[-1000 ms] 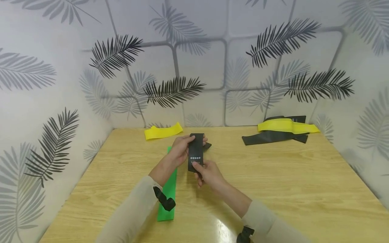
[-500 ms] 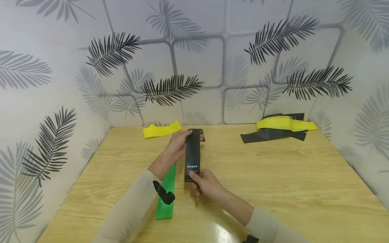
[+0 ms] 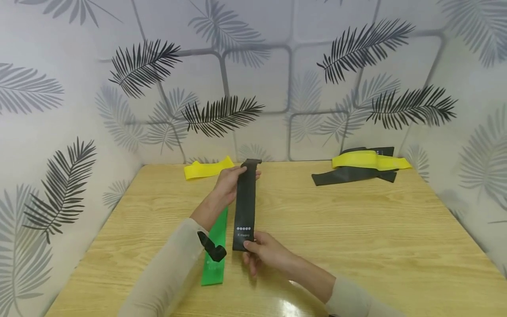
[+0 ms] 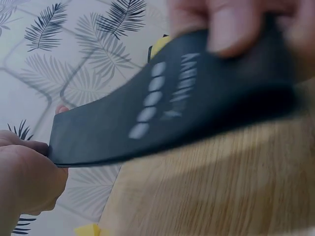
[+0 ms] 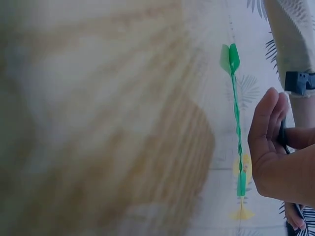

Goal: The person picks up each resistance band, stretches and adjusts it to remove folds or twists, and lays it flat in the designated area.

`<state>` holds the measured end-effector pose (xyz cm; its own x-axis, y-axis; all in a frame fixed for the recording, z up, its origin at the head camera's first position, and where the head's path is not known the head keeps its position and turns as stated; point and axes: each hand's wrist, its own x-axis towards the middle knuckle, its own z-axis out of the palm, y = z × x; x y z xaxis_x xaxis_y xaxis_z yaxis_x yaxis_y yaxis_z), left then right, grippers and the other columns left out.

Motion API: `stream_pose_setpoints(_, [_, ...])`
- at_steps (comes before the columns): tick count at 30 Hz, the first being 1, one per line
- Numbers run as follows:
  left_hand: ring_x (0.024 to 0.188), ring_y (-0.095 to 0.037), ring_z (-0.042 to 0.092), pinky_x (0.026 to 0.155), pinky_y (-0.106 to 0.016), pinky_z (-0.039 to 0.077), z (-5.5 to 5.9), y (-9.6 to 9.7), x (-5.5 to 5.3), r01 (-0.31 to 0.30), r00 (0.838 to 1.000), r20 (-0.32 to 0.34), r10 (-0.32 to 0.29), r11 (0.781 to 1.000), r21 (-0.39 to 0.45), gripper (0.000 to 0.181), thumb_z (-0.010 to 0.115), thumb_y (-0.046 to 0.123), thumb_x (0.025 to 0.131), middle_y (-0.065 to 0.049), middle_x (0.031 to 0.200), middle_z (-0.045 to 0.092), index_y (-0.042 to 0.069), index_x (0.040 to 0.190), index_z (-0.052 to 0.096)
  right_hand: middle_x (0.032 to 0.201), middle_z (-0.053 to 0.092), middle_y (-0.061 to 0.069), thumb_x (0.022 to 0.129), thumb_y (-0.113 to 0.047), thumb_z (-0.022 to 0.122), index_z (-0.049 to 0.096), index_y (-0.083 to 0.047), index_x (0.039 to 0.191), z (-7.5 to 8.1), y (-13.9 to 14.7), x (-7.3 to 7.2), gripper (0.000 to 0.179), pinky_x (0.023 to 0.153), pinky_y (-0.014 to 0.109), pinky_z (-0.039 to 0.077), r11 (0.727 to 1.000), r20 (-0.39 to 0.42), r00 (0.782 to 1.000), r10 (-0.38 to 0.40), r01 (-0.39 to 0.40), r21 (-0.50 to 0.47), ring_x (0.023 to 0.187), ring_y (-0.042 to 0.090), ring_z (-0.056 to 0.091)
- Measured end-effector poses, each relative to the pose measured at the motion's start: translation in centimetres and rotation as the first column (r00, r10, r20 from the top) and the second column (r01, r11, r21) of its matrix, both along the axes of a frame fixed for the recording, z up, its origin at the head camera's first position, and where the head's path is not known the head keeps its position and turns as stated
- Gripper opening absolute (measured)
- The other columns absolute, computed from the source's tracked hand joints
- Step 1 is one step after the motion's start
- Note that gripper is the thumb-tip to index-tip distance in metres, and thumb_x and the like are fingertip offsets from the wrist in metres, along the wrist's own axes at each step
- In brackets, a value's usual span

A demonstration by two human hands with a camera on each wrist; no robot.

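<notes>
Both hands hold a black resistance band [image 3: 245, 200] lengthwise above the table, printed with white dots and "X-Heavy" at its near end. My left hand [image 3: 226, 184] pinches the far part, thumb on top, and a short end folds over beyond it. At the near end my right hand [image 3: 269, 251] pinches the band between thumb and fingers. In the left wrist view the black band [image 4: 103, 130] stretches between the left hand [image 4: 32, 172] and the blurred right fingers [image 4: 231, 24]. A green resistance band [image 3: 214, 268] lies flat just left of the black one, partly under the left forearm.
On the wooden table [image 3: 356, 242], a yellow band [image 3: 207, 169] lies at the back left. Another yellow band [image 3: 372, 160] lies across several black bands [image 3: 336, 175] at the back right. A leaf-patterned wall [image 3: 269, 88] rises behind the table.
My right hand has moved toward the near edge and slightly left, drawing the black band out longer and straighter. The left hand has shifted slightly left and farther away.
</notes>
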<state>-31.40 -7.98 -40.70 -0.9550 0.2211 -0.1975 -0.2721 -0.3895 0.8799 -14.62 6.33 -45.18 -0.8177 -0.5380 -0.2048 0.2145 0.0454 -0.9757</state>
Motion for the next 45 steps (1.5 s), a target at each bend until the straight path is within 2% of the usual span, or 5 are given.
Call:
stream_pose_setpoints(14, [0.118,-0.035,0.069,0.094,-0.035,0.060,-0.6,-0.8,-1.0,-0.052,0.998,-0.042,0.048,0.993,-0.110,0.039,0.054,0.009,0.109,-0.031,0.137,0.061,-0.007,0.144,0.052,0.071,0.073,0.014,0.107,-0.014,0.058,0.065,0.008,0.096,-0.5,1.5,1.2,0.025,0.046,0.025,0.055,0.978,0.063,0.977,0.205,-0.207,0.027,0.049,0.015,0.068])
stream_pose_setpoints(21, [0.091,-0.015,0.073,0.083,-0.025,0.060,-1.0,-1.7,-1.7,-0.073,0.995,-0.094,0.045,0.945,-0.320,0.040,0.063,0.009,0.105,-0.017,0.120,0.070,-0.004,0.141,0.053,0.068,0.072,0.016,0.107,-0.016,0.058,0.066,0.009,0.091,-1.1,2.0,1.2,0.031,0.042,0.024,0.054,0.967,0.099,0.964,0.246,-0.251,0.042,0.047,0.015,0.068])
stream_pose_setpoints(31, [0.105,-0.026,0.064,0.101,-0.048,0.053,-2.2,-3.7,-2.4,-0.052,0.982,-0.172,-0.071,0.781,-0.622,0.041,0.072,0.016,0.099,-0.016,0.133,0.063,0.001,0.137,0.064,0.066,0.069,0.029,0.105,-0.019,0.063,0.069,0.011,0.079,-1.8,1.9,0.4,0.040,0.034,0.021,0.045,0.925,0.046,0.935,0.353,-0.355,0.137,0.036,0.013,0.060])
stream_pose_setpoints(38, [0.119,-0.034,0.062,0.100,-0.047,0.053,-3.1,-4.4,-2.4,-0.123,0.951,-0.263,-0.163,0.581,-0.804,0.028,0.074,0.014,0.098,-0.016,0.128,0.069,0.003,0.123,0.074,0.061,0.064,0.031,0.105,-0.021,0.064,0.069,0.015,0.077,-1.7,2.1,-0.1,0.045,0.031,0.021,0.042,0.893,0.040,0.908,0.418,-0.418,0.168,0.032,0.012,0.055])
stream_pose_setpoints(45, [0.106,-0.033,0.067,0.088,-0.043,0.057,-3.9,-4.6,-2.6,-0.158,0.927,-0.288,-0.242,0.443,-0.882,0.022,0.077,0.015,0.096,-0.015,0.113,0.073,0.004,0.115,0.078,0.051,0.063,0.008,0.106,-0.023,0.062,0.068,0.012,0.075,-1.3,2.3,-0.3,0.047,0.031,0.020,0.039,0.868,0.044,0.887,0.459,-0.458,0.192,0.032,0.011,0.055])
